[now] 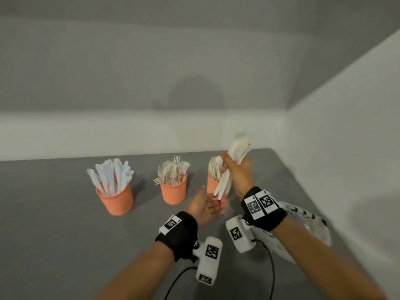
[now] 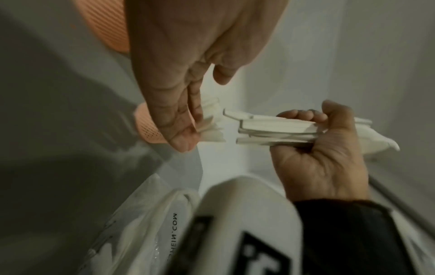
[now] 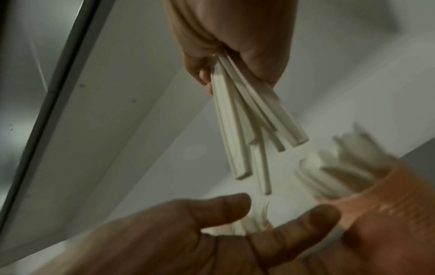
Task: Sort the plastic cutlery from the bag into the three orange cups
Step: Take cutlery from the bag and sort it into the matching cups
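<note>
Three orange cups stand in a row on the grey table. The left cup (image 1: 118, 201) holds knives, the middle cup (image 1: 174, 192) forks, and the right cup (image 1: 211, 185) spoons. My right hand (image 1: 234, 169) grips a bundle of white cutlery (image 1: 239, 147) upright in front of the spoon cup, heads up and handles hanging down. Fork tines and spoon bowls show at its top. My left hand (image 1: 213, 207) lies palm up with straight fingers just under the handle ends (image 3: 247, 121). The hands hide part of the spoon cup (image 3: 390, 195).
The clear plastic bag (image 1: 307, 226) with black print lies at the right, behind my right forearm, close to the white side wall (image 1: 346, 126). A white back wall runs behind the cups. Black cables (image 1: 270, 267) trail from the wrist cameras near the table's front.
</note>
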`<action>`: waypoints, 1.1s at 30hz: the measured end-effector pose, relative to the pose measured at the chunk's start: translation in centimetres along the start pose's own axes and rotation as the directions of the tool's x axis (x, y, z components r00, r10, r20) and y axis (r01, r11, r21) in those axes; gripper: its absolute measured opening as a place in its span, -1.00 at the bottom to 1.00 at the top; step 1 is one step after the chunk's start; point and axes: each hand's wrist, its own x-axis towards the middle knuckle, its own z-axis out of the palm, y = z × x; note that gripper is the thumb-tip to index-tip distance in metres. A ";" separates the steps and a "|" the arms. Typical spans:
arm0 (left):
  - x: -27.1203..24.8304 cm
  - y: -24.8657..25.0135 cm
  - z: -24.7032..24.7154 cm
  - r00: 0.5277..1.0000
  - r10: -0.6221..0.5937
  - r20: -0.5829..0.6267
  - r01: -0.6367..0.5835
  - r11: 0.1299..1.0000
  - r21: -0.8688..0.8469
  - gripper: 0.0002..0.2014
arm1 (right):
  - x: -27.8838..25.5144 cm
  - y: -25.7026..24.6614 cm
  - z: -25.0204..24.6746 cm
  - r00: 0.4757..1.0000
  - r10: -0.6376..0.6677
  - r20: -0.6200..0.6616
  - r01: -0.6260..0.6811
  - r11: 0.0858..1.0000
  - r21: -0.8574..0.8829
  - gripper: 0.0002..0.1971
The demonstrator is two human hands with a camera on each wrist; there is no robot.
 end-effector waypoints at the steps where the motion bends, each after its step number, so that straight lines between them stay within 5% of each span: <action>1: -0.2 0.3 -0.9 1.000 -0.008 -0.015 0.008 0.998 -0.056 -0.46 | -0.5 0.7 1.3 1.000 0.001 0.001 -0.001 1.000 -0.006 -0.63; 6: -2.1 1.8 -3.9 0.998 0.038 -0.056 -0.050 0.970 -0.238 -0.59 | -3.7 4.8 6.2 0.997 0.066 0.043 -0.065 0.998 -0.005 -0.91; 13: -4.2 1.7 -7.1 0.997 -0.028 -0.071 0.030 0.999 0.016 -0.56 | -5.5 6.9 8.7 0.966 0.238 0.095 -0.244 0.969 0.047 -0.77; 16: -4.4 2.2 -8.4 0.991 0.089 -0.103 -0.064 0.973 0.222 -0.54 | -5.3 7.4 9.0 0.917 0.360 0.170 -0.365 0.931 -0.001 -0.75; 21: -5.5 4.2 -9.0 0.948 0.310 0.076 -0.316 0.874 0.370 -0.69 | -5.8 7.8 9.1 0.709 0.523 0.473 -0.562 0.824 -0.070 -0.77; 26: -5.5 5.1 -9.4 0.915 0.402 0.039 -0.374 0.807 0.458 -0.79 | -7.3 7.3 9.5 0.438 0.611 0.659 -0.562 0.759 -0.330 -0.45; 28: -5.5 5.1 -8.9 0.882 0.468 -0.049 -0.383 0.775 0.503 -0.93 | -7.4 7.6 9.4 0.455 0.623 0.636 -0.532 0.763 -0.367 -0.45; 31: -4.8 5.1 -8.2 0.756 0.616 -0.219 -0.387 0.692 0.610 -0.88 | -7.7 7.8 9.8 0.642 0.546 0.539 -0.409 0.838 -0.362 -0.83; 33: -4.5 4.9 -7.8 0.699 0.674 -0.241 -0.383 0.637 0.669 -0.73 | -8.1 8.3 10.4 0.709 0.516 0.480 -0.430 0.856 -0.286 -0.78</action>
